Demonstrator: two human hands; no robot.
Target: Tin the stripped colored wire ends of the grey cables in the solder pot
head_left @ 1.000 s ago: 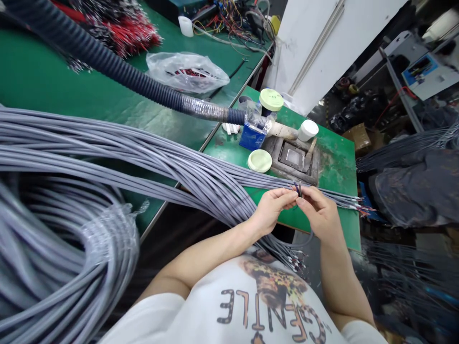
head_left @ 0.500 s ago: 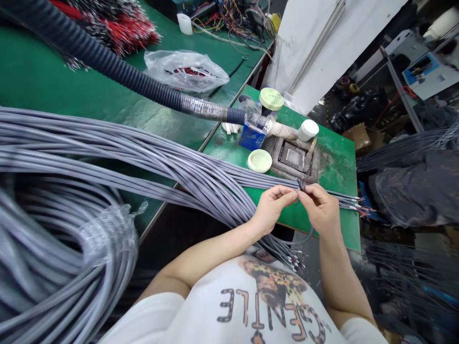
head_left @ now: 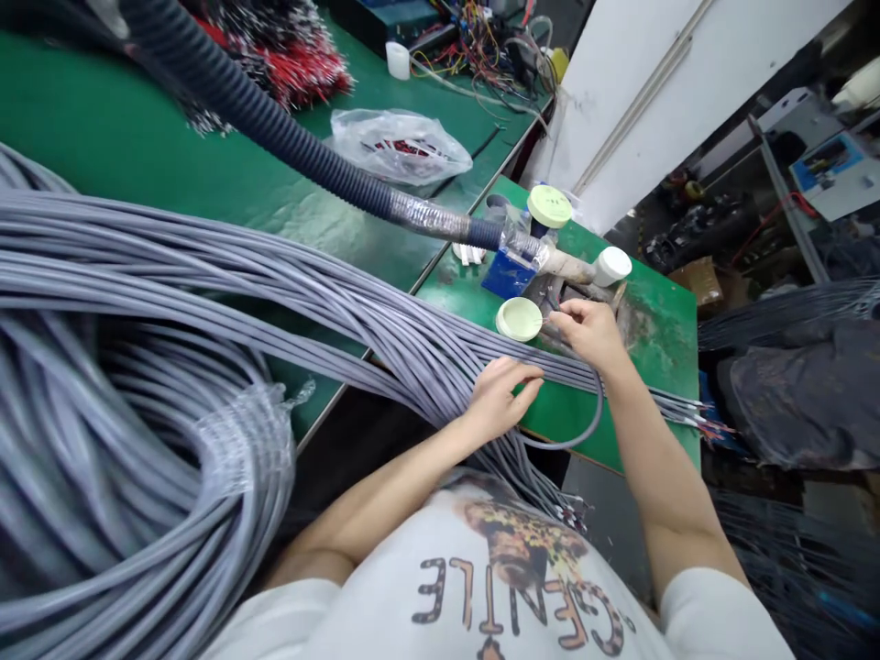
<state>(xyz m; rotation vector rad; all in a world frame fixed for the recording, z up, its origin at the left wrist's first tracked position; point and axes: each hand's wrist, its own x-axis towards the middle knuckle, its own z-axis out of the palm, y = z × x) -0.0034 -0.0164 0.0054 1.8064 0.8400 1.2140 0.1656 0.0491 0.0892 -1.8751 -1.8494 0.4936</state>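
Note:
My right hand (head_left: 588,332) is closed on the end of one grey cable (head_left: 592,426) and holds it at the grey metal pot (head_left: 622,316) on the small green bench (head_left: 656,357). The cable loops down and back below my wrist. My left hand (head_left: 500,396) rests with fingers curled on the thick bundle of grey cables (head_left: 275,302) that runs across the benches. A pale green lid (head_left: 519,319) lies just left of my right hand.
A dark corrugated hose (head_left: 275,115) ends over the pot beside a blue box (head_left: 507,273), a second green lid (head_left: 549,206) and a white cap (head_left: 611,266). Coiled grey cable (head_left: 137,477) fills the left. A plastic bag (head_left: 399,147) and red wires (head_left: 302,64) lie on the far table.
My hands have parted. The right hand carried the cable end from in front of me up to the pot. The left hand dropped onto the cable bundle. The view shifted slightly.

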